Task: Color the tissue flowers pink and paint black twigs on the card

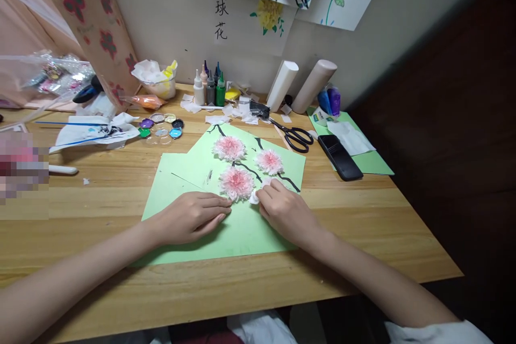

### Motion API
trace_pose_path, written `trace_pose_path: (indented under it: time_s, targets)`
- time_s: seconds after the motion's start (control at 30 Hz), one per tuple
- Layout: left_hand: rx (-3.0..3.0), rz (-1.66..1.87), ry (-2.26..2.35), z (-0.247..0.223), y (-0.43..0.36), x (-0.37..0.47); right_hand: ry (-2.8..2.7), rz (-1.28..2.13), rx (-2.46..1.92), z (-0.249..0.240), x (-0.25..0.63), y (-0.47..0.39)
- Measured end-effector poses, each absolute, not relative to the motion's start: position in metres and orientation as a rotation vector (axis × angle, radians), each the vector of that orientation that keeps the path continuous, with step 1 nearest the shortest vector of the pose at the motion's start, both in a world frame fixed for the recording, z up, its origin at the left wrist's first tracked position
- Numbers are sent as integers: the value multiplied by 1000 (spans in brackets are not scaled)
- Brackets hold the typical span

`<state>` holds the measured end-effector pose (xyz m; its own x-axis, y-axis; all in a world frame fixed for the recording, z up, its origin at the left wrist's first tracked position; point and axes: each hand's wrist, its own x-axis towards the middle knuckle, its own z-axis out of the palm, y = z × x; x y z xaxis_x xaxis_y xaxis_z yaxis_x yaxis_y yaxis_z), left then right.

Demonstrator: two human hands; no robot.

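Note:
Green paper (181, 172) lies on the wooden table with black painted branches and pink-and-white paper flowers on it. My left hand (195, 217) rests flat on the paper, its fingertips at the lower edge of the lowest full flower (236, 183). Beside that flower, my right hand (285, 207) has its fingers bent together around a small white piece of tissue (253, 196). Part of a paler pink flower shows just behind the right fingers. Two more flowers, one at the upper left (229, 148) and one at the right (270, 162), sit farther back.
Black scissors (296, 137) and a black phone (339, 157) lie at the back right. Paint bottles (210, 88), paint pots (160, 129) and tissue scraps stand or lie along the back. White rolls (282, 86) lean on the wall. A blurred patch is at the far left.

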<state>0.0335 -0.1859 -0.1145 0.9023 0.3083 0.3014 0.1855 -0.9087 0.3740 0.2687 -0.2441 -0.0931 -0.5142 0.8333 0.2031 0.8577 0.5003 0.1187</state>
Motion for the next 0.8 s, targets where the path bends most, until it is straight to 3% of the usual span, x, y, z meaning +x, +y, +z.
trace_pose_path:
  time_s: [0.4, 0.67, 0.8]
  targets:
    - [2703, 466, 397, -114, -189, 30, -2553, -188, -1647, -93, 269, -222]
    - [2695, 472, 407, -115, -188, 30, -2359, 274, -1657, -80, 279, -219]
    - [2695, 470, 408, -115, -188, 30, -2124, 282, -1615, -56, 288, -207]
